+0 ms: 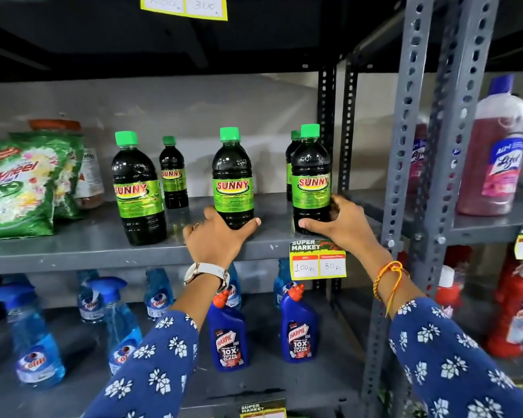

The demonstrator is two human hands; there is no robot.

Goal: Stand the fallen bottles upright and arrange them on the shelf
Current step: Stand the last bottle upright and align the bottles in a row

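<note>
Several dark Sunny bottles with green caps stand upright on the grey metal shelf [73, 254]. My left hand [216, 236] grips the base of the middle bottle [232, 179]. My right hand [341, 226] wraps the base of the right front bottle [311, 179], which stands near the shelf's front edge. Behind it a further bottle [292, 158] is mostly hidden. A large bottle [136, 191] stands free at the left front, and a smaller one [172, 173] stands behind it. No bottle lies on its side in view.
Green Wheel detergent bags [24, 182] lean at the shelf's left. A price tag [317, 260] hangs on the front edge. Slotted uprights [405, 146] bound the right side, with a pink Lizol bottle [495, 152] beyond. Blue Colin sprays [37, 336] and Harpic bottles [228, 336] fill the lower shelf.
</note>
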